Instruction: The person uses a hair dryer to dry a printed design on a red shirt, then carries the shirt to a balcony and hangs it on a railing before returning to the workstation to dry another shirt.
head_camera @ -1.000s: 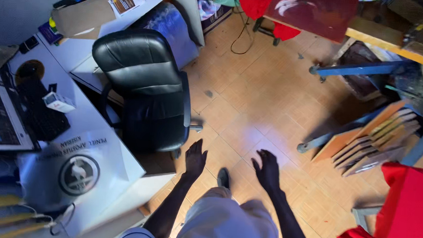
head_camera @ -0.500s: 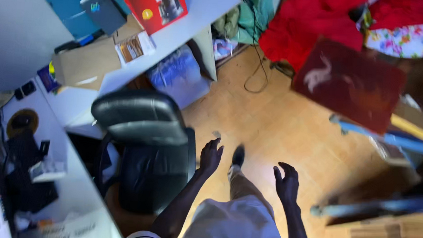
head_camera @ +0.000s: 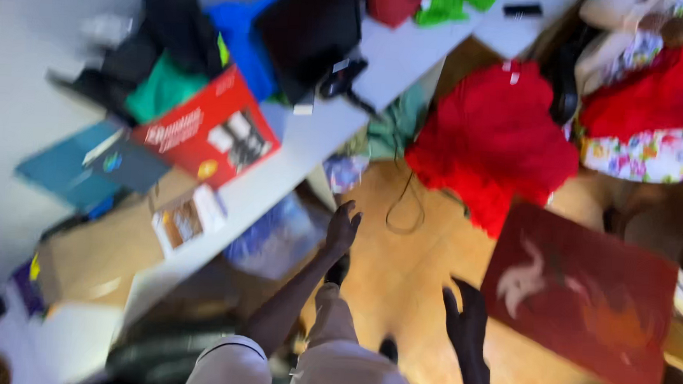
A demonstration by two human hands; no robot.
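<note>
A person walks across a cluttered room, seen from above in a blurred frame. At the upper left a long white desk (head_camera: 411,59) runs diagonally, piled with dark and green clothing, a blue folder (head_camera: 86,167) and a red printed box (head_camera: 208,130); a brown cardboard box (head_camera: 93,257) sits at the lower left beside it. Just left of centre the left hand (head_camera: 342,229) is held out empty, fingers loosely together and pointing toward the desk's edge, close to a pale plastic-wrapped bundle (head_camera: 277,239) under the desk but touching nothing. Below, at the bottom centre, light trousers and a dark shoe show mid-stride on the orange tiled floor (head_camera: 415,274). Right of centre the right hand (head_camera: 466,319) hangs empty too, fingers slightly spread, near the edge of a dark red painted board (head_camera: 585,298) that leans at the lower right. A heap of red fabric (head_camera: 492,141) fills the upper right, with floral cloth (head_camera: 639,153) beyond. The step in hand appears to be moving through the room rather than handling anything; a next move would call for steady footing past the cable loop (head_camera: 407,211) on the tiles.
</note>
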